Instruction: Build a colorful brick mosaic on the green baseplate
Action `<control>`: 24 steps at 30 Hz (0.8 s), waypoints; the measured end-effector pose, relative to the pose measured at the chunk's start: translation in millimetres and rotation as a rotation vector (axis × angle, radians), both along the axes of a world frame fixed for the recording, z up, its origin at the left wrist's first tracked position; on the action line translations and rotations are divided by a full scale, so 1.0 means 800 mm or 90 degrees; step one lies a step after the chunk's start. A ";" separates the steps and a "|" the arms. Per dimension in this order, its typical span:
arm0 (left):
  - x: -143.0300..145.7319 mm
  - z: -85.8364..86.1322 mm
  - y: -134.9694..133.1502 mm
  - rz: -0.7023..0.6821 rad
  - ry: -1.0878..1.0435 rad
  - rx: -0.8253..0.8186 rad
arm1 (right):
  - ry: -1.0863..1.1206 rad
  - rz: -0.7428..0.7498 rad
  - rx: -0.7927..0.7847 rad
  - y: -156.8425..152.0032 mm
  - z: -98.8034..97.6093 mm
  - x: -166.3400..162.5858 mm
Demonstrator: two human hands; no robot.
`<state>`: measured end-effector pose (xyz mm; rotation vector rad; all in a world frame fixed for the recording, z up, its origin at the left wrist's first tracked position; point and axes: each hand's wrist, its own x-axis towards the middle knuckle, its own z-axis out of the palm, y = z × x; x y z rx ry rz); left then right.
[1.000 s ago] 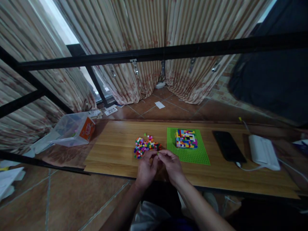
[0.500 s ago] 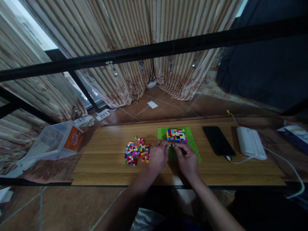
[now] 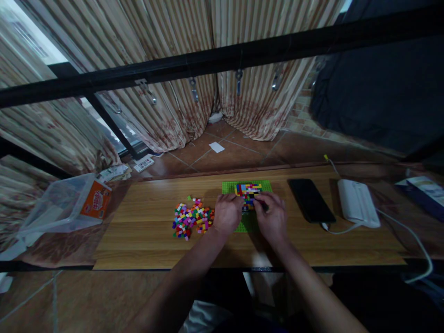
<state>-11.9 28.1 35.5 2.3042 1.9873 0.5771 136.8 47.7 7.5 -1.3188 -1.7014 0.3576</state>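
A multicoloured block of toy building bricks (image 3: 248, 188) stands on a green studded baseplate (image 3: 248, 225). My left hand (image 3: 228, 213) is closed at its left side, fingertips against the bricks. On the opposite side my right hand (image 3: 273, 218) has its thumb and fingers drawn together at the near right part of the block. Both hands cover parts of the baseplate and the block's sides. Any single small brick between the fingertips is too small to make out. A heap of loose coloured bricks (image 3: 190, 217) lies left of my left hand.
The wooden board (image 3: 138, 240) carries a black phone (image 3: 311, 200) to the right, cabled to a white power bank (image 3: 358, 203). A clear plastic bin (image 3: 58, 203) with an orange label stands off the left end. A dark metal rail (image 3: 208, 64) crosses beyond the board.
Both hands have moved slightly forward, from the near edge of the brick block onto its sides. The small dark piece seen between the fingertips no longer shows separately. The camera view has shifted a little.
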 end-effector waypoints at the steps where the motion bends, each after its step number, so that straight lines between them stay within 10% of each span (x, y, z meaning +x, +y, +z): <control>1: 0.000 -0.001 0.000 0.007 -0.014 0.000 | -0.004 0.002 -0.002 0.001 0.000 -0.002; 24: 0.012 -0.014 0.001 0.127 -0.226 -0.030 | -0.026 -0.027 -0.054 0.015 -0.009 -0.025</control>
